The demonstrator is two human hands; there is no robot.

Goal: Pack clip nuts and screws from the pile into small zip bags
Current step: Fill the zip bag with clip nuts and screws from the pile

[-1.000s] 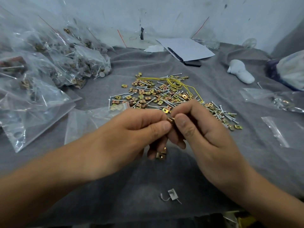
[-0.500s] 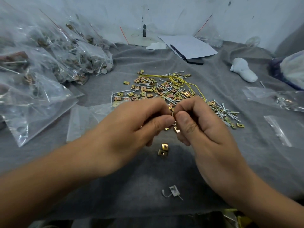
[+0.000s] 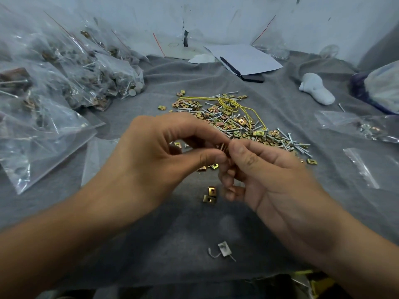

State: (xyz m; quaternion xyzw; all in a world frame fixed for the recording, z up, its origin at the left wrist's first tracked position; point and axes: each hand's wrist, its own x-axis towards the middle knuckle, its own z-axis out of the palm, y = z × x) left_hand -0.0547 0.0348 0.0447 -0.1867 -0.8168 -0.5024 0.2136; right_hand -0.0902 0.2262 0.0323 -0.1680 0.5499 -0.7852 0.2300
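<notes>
Head view: our left hand (image 3: 155, 160) and right hand (image 3: 265, 175) pinch a small clip nut (image 3: 223, 147) between fingertips, its long axis roughly upright. Beyond both hands lies the pile (image 3: 233, 121); two nuts (image 3: 210, 194) sit just below them.

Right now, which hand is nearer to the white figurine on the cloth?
Right. The right hand is below and left of the white figurine; the left hand lies farther left, beyond the right one.

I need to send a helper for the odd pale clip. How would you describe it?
On the grey cloth, look nearest the person, below both hands. The pale clip lies alone there, grey-white with a thin wire, unlike the two gold clip nuts farther up.
</notes>
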